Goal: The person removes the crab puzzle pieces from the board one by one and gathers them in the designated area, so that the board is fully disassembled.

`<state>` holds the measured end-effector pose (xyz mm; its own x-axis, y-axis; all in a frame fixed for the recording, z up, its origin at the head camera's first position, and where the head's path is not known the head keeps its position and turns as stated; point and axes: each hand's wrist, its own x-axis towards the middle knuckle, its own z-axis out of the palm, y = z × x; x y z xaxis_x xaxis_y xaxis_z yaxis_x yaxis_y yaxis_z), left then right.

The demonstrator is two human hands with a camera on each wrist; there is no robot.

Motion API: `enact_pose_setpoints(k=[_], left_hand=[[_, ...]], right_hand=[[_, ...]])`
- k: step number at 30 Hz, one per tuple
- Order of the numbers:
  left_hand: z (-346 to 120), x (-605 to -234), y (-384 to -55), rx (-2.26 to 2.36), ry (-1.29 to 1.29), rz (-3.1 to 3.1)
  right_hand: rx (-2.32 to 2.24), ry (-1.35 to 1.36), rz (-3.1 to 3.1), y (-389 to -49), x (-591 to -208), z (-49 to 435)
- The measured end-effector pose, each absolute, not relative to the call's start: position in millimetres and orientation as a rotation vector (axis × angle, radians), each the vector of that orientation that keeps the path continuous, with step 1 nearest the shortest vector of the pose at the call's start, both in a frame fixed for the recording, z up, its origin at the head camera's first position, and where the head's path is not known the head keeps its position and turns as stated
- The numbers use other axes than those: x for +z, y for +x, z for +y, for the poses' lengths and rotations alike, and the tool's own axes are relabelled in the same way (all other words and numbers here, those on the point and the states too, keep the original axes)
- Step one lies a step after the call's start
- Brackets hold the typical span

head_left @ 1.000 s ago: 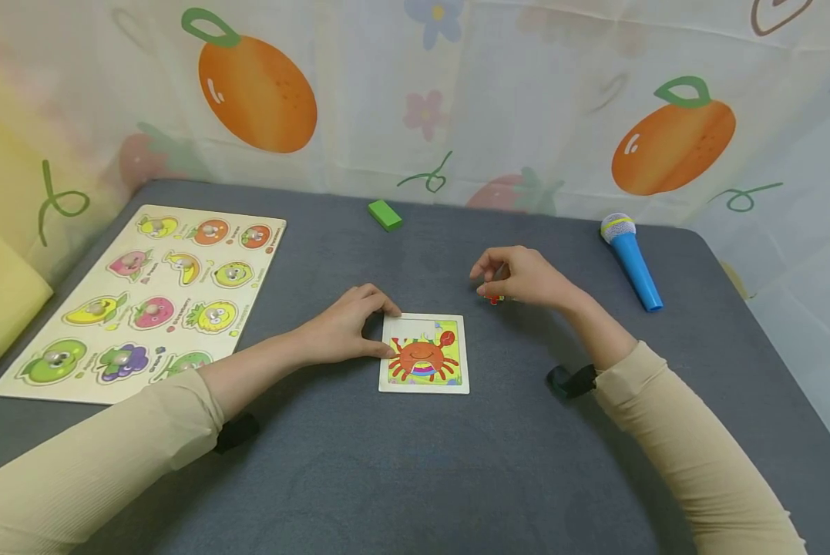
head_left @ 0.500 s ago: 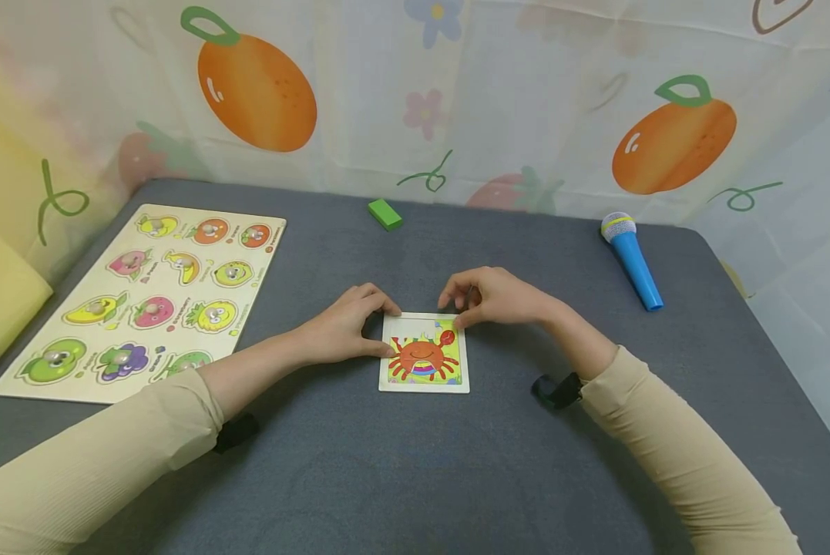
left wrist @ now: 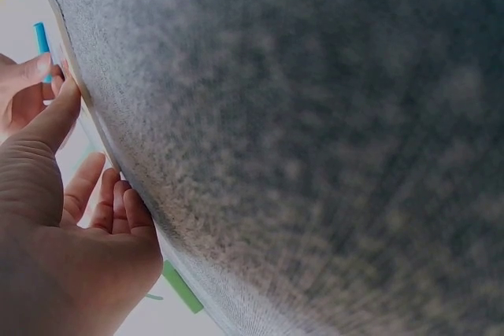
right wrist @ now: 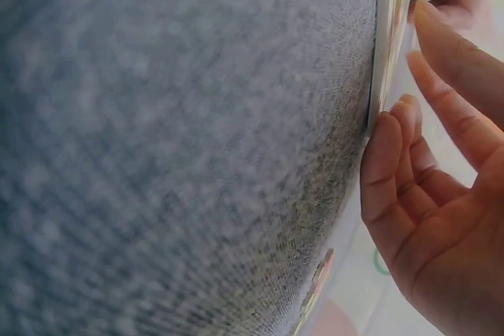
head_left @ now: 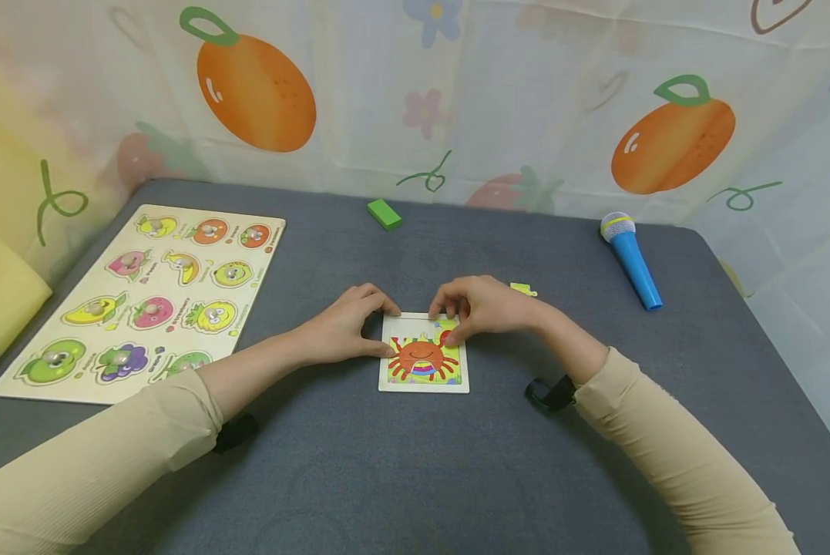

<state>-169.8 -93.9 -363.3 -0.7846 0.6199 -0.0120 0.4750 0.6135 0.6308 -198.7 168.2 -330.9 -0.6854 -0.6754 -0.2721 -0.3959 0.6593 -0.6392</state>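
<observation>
A small square crab jigsaw puzzle [head_left: 421, 358] lies in its pale frame in the middle of the table. Bare pale board shows in its upper left part. My left hand [head_left: 341, 324] grips the frame's upper left corner, thumb at the left side and fingers by the top edge. Over the upper right part is my right hand [head_left: 487, 304], its thumb on the crab's claw and its index finger near the top edge. No piece shows between these two fingertips in the right wrist view. A loose yellow puzzle piece [head_left: 523, 289] lies behind the right hand, partly hidden.
A large wooden fruit knob puzzle [head_left: 199, 297] lies at the left. The green block [head_left: 384, 214] sits near the back edge, and a blue toy microphone [head_left: 632, 260] lies at the back right. A printed curtain [head_left: 512, 100] hangs behind the grey table.
My right hand has moved left and toward me, from the loose pieces to the crab puzzle's upper right part. The yellow piece has come into sight. My left hand stays put.
</observation>
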Motion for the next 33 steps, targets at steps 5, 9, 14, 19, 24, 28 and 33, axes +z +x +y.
enact_pose_setpoints(k=[5,9,14,19,24,28,33], left_hand=[[-93.7,-363.3,-169.5,0.922,0.9,2.609],[-93.6,-362.6,-168.9,0.922,0.896,2.608],[-93.4,-361.2,-168.3,0.92,0.891,2.609],[-93.1,-360.1,-168.0,0.918,0.891,2.607],[-93.3,-359.7,-167.9,0.912,0.896,2.609],[-93.2,-359.9,-167.9,0.912,0.9,2.611],[-93.3,-360.4,-168.2,0.912,0.897,2.613]], right_hand=[[-0.751,-0.835,2.381,-197.9,-331.9,168.5],[-0.749,-0.84,2.39,-198.0,-333.2,168.4],[-0.74,-0.856,2.402,-198.4,-334.3,167.4],[-0.716,-0.867,2.409,-198.5,-334.0,166.7],[-0.685,-0.88,2.405,-199.3,-334.4,166.8],[-0.663,-0.896,2.4,-199.7,-334.4,166.3],[-0.627,-0.924,2.401,-200.5,-334.0,165.1]])
